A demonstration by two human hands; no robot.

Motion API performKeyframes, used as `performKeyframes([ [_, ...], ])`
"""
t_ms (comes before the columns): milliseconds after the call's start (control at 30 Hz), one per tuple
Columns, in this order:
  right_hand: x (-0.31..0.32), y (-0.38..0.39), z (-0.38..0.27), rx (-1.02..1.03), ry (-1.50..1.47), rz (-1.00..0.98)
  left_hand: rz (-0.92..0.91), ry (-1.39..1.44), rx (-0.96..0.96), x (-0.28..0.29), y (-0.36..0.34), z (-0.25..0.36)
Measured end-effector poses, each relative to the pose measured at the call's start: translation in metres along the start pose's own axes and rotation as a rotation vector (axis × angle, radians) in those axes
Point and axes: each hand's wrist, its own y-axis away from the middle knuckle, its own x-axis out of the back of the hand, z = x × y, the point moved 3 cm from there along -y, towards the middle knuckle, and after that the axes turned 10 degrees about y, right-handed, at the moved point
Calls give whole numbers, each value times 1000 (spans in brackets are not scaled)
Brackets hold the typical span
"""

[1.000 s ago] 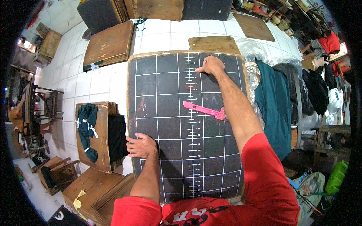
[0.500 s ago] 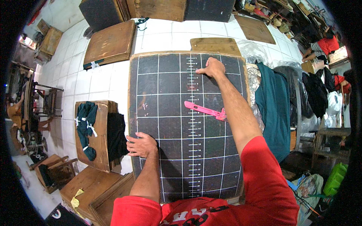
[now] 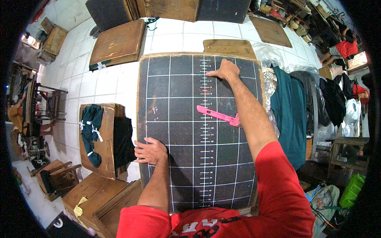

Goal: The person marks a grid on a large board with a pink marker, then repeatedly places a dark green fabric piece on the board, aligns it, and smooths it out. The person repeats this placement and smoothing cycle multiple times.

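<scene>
A black board (image 3: 182, 137) with a white grid, a numbered scale and a pale wooden border lies flat in front of me. My left hand (image 3: 152, 151) rests over its left edge, fingers spread and holding nothing. Near the far edge, right of the scale, my right hand (image 3: 226, 71) lies on the board with the thumb stretched toward the scale; its other fingers are partly hidden by the back of the hand. A pink long, slim plastic tool (image 3: 216, 114) with a slotted end lies across the scale, its right end beside my right forearm. Its exact kind is unclear.
Dark green cloth (image 3: 289, 115) hangs along the right side. To the left, a stack of wooden boards (image 3: 105, 160) carries a tied green bundle (image 3: 92, 123) and black cloth (image 3: 123, 141). More board stacks (image 3: 119, 41) stand beyond. A person in red (image 3: 346, 49) is at the far right.
The whole view has shifted slightly, with the board now a little further right in it. Both hands keep about the same places on the board, and the pink tool has not moved.
</scene>
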Motion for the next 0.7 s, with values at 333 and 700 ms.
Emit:
performKeyframes([
  [333, -17, -18, 28, 60, -239, 65, -36, -12, 12, 7, 0, 4],
  [700, -31, 59, -7, 608, -197, 908, -102, 23, 21, 10, 0, 5],
])
